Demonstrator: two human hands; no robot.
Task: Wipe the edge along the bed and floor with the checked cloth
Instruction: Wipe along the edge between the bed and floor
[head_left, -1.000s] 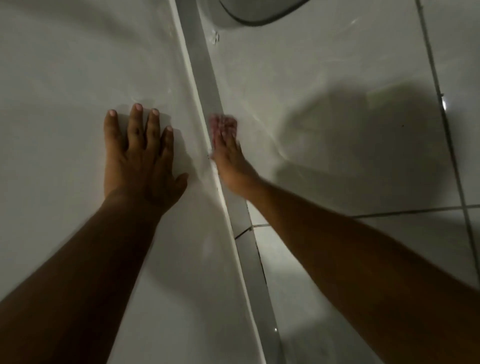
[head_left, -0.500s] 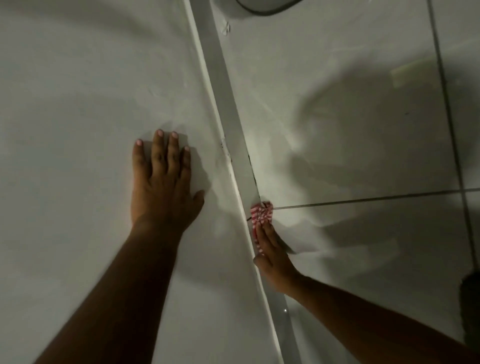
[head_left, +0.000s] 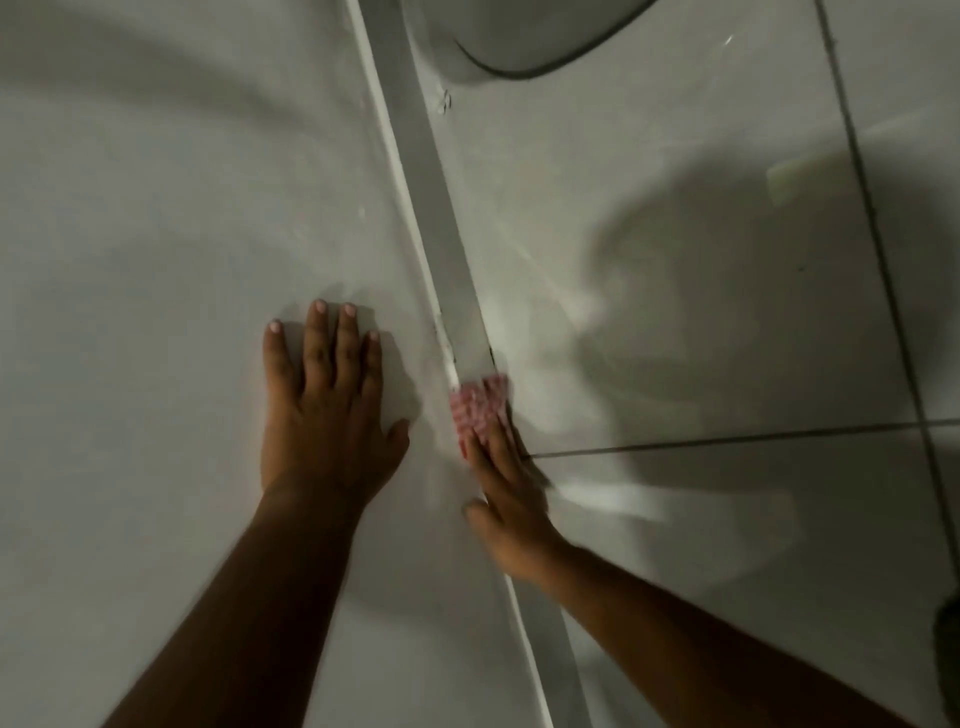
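A red-and-white checked cloth is pressed against the grey strip that runs between the pale bed surface and the tiled floor. My right hand lies flat on the cloth, fingers pointing up the strip, and covers its lower part. On the bed, just left of the strip, my left hand rests palm down with fingers spread and holds nothing. The picture is dim and the right hand is blurred.
A round pale object with a dark rim stands on the floor at the top, close to the strip. Dark grout lines cross the floor tiles. A dark shape shows at the right edge.
My right hand slid the cloth down the strip towards me, then back up a little. The left hand stays planted on the bed. The view has shifted.
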